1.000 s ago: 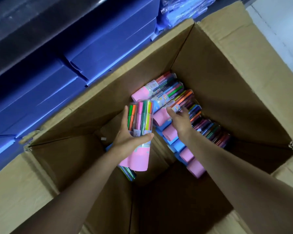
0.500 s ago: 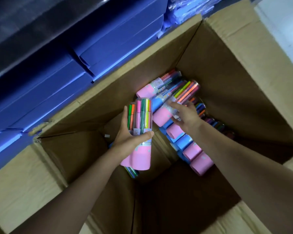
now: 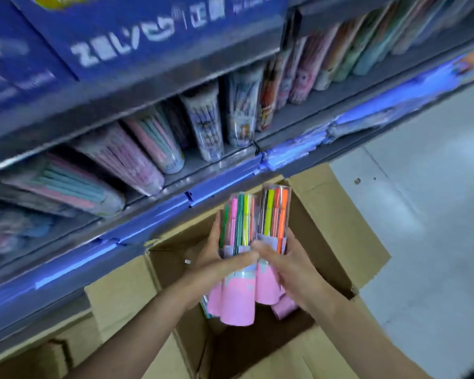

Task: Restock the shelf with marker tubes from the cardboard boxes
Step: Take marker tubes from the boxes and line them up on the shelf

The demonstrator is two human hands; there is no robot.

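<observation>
Head view: left hand (image 3: 216, 258) and right hand (image 3: 288, 265) together grip a bunch of clear marker tubes with pink bases (image 3: 246, 236), centre frame, above the open brown cardboard box (image 3: 337, 214). Grey metal shelf (image 3: 230, 157), upper frame, already holds leaning tubes. This bunch not yet shelved; one pink tube (image 3: 283, 309) shows below the hands, likely more stock.

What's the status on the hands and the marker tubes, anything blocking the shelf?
Left hand and right hand both grip marker tubes above the cardboard box. Shelf ahead, already crowded with packs. Nothing between.
</observation>
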